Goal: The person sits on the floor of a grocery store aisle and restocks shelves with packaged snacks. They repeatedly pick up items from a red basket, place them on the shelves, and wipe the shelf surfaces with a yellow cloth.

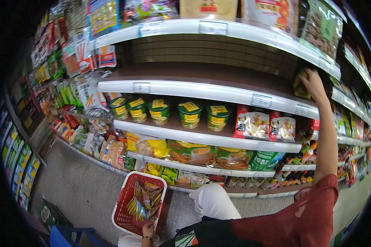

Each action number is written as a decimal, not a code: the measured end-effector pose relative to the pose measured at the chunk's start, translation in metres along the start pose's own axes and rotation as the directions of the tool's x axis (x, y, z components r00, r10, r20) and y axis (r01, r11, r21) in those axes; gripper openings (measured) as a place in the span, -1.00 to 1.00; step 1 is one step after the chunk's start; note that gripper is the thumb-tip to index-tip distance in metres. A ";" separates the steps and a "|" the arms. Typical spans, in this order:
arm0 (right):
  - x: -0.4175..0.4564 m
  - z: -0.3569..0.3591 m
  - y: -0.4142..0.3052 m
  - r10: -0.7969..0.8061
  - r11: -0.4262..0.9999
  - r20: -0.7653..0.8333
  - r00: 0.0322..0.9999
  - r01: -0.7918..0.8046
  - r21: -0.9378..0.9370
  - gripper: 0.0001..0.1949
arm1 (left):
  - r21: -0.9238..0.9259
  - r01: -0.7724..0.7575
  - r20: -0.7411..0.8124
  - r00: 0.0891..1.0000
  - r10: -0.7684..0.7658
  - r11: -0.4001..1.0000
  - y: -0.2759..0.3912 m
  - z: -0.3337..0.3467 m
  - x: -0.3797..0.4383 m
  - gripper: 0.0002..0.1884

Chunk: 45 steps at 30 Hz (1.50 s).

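My right hand (311, 82) reaches to the right end of an upper shelf (204, 71). Its fingers are closed on a yellow-green package (300, 88), which is blurred and partly in shadow. Low in the view, my left hand (148, 230), with a bracelet at the wrist, grips the near rim of a red plastic shopping basket (119, 197) with a white edge. Inside the basket lie several small snack packets (148, 196), brown, yellow and blue. The basket is on the floor, close to the lowest shelf.
Below that shelf stand several green tubs (190, 115) and red-and-white pouches (257, 123). Large yellow and green bags (191, 152) fill a lower shelf. Bagged goods (208, 9) line the shelf above. Hanging packets (80, 58) are at left. A blue plastic object (69, 236) stands beside the basket.
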State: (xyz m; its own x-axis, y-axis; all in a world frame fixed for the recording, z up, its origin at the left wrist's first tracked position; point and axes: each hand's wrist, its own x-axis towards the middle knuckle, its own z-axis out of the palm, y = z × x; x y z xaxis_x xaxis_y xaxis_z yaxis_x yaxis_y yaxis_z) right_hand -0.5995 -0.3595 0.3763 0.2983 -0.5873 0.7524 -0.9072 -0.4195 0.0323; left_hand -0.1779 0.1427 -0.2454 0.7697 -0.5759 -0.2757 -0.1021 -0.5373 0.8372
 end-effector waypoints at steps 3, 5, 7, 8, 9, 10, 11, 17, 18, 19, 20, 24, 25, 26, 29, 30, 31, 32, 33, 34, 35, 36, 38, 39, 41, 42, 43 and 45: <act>-0.008 0.008 0.023 0.191 0.982 0.577 0.794 -0.159 -0.106 -0.58 | 0.069 0.017 -0.032 0.999 -0.015 0.997 0.014 -0.002 -0.013 -0.77; -0.012 0.013 0.005 0.205 0.978 0.518 0.830 -0.198 -0.071 -0.50 | 0.039 0.049 -0.027 0.998 -0.048 0.998 0.026 -0.005 -0.020 -0.76; -0.008 0.014 -0.012 0.135 0.985 0.558 0.819 -0.170 0.011 -0.43 | 0.120 -0.044 0.025 0.999 0.041 0.992 0.081 -0.013 -0.017 -0.77; -0.003 0.016 -0.027 0.062 0.993 0.557 0.828 -0.104 0.045 -0.42 | 0.090 -0.095 0.061 0.994 0.089 0.991 0.088 -0.013 -0.007 -0.77; 0.000 0.022 -0.045 -0.014 0.996 0.559 0.829 -0.040 0.085 -0.40 | 0.067 -0.139 0.094 0.987 0.132 0.988 0.096 -0.016 0.000 -0.77; 0.007 0.023 -0.081 0.097 0.987 0.619 0.779 -0.154 0.039 -0.41 | 0.021 -0.155 0.082 0.985 0.152 0.988 0.113 -0.019 0.004 -0.76; 0.013 0.032 -0.105 -0.037 0.983 0.612 0.790 -0.081 0.164 -0.43 | -0.035 -0.178 0.075 0.981 0.180 0.983 0.135 -0.020 0.007 -0.76; 0.066 0.077 -0.300 -0.495 0.833 0.583 0.644 0.161 0.529 -0.55 | -0.166 -0.311 0.074 0.942 0.326 0.936 0.168 -0.025 0.013 -0.80; 0.077 0.092 -0.324 -0.602 0.759 0.521 0.605 0.231 0.609 -0.55 | -0.141 -0.331 0.057 0.938 0.342 0.933 0.165 -0.025 0.009 -0.80; 0.085 0.100 -0.353 -0.638 0.734 0.498 0.587 0.267 0.625 -0.55 | -0.112 -0.349 0.040 0.934 0.355 0.930 0.167 -0.027 0.000 -0.81; 0.095 0.111 -0.382 -0.678 0.703 0.489 0.549 0.291 0.649 -0.54 | -0.075 -0.269 0.090 0.957 0.275 0.960 0.167 -0.033 -0.009 -0.79; 0.118 0.133 -0.509 -0.747 0.638 0.457 0.482 0.327 0.698 -0.50 | -0.123 -0.218 0.030 0.974 0.223 0.968 0.103 -0.035 -0.021 -0.76; 0.124 0.140 -0.531 -0.723 0.666 0.486 0.491 0.309 0.679 -0.48 | -0.141 -0.182 0.049 0.980 0.191 0.973 0.106 -0.039 -0.018 -0.77; 0.128 0.147 -0.552 -0.717 0.671 0.486 0.499 0.307 0.675 -0.47 | -0.158 -0.147 0.070 0.985 0.159 0.977 0.110 -0.044 -0.014 -0.78; 0.141 0.171 -0.610 -0.746 0.643 0.428 0.509 0.385 0.662 -0.48 | -0.313 -0.112 0.039 0.991 0.131 0.943 0.078 -0.030 0.011 -0.82; 0.141 0.170 -0.618 -0.719 0.675 0.470 0.511 0.352 0.649 -0.52 | -0.377 -0.116 0.020 0.991 0.133 0.919 0.078 -0.029 0.017 -0.83; 0.143 0.168 -0.621 -0.649 0.748 0.561 0.513 0.301 0.591 -0.53 | -0.353 -0.115 0.021 0.991 0.130 0.928 0.077 -0.028 0.020 -0.84; 0.145 0.166 -0.618 -0.570 0.815 0.644 0.510 0.250 0.523 -0.54 | -0.330 -0.114 0.022 0.991 0.128 0.937 0.078 -0.024 0.021 -0.85; 0.148 0.169 -0.603 -0.467 0.881 0.727 0.504 0.187 0.435 -0.55 | -0.301 -0.115 0.040 0.990 0.133 0.947 0.082 -0.024 0.021 -0.86; 0.161 0.176 -0.587 -0.434 0.901 0.756 0.491 0.266 0.344 -0.55 | -0.244 -0.201 0.031 0.976 0.215 0.949 0.071 -0.019 0.025 -0.85; 0.173 0.182 -0.572 -0.399 0.904 0.782 0.479 0.348 0.248 -0.55 | -0.125 -0.206 0.115 0.969 0.220 0.971 0.064 -0.015 0.028 -0.83; 0.166 0.171 -0.570 -0.360 0.930 0.777 0.516 0.264 0.255 -0.55 | -0.008 -0.193 0.186 0.964 0.192 0.981 0.054 -0.009 0.025 -0.80; 0.156 0.146 -0.554 -0.346 0.937 0.759 0.551 0.166 0.307 -0.57 | 0.190 -0.226 0.339 0.929 0.152 0.955 0.038 0.008 0.023 -0.77; 0.157 0.152 -0.527 -0.342 0.937 0.762 0.549 0.135 0.323 -0.59 | 0.231 -0.272 0.429 0.890 0.153 0.934 0.036 0.020 0.027 -0.76; 0.133 0.159 -0.533 -0.445 0.852 0.623 0.643 0.089 0.517 -0.57 | 0.290 -0.281 0.483 0.868 0.114 0.915 0.030 0.036 0.027 -0.76; 0.126 0.153 -0.538 -0.552 0.801 0.629 0.548 0.140 0.582 -0.56 | 0.312 -0.265 0.486 0.869 0.087 0.912 0.028 0.042 0.026 -0.75; 0.109 0.151 -0.538 -0.562 0.775 0.603 0.566 0.108 0.622 -0.54 | 0.317 -0.262 0.511 0.857 0.068 0.912 0.026 0.052 0.024 -0.74; 0.067 0.107 -0.533 -0.486 0.761 0.633 0.602 -0.064 0.646 -0.47 | 0.332 -0.280 0.552 0.832 0.055 0.901 0.028 0.069 0.025 -0.73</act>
State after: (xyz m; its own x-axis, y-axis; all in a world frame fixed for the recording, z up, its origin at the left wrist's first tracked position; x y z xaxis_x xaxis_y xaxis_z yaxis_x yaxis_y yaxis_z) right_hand -0.0640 -0.2490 0.3395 0.8087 -0.5878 0.0209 -0.5178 -0.7284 -0.4487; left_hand -0.2051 0.0713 -0.2616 0.2863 -0.8491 -0.4439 -0.5169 -0.5270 0.6746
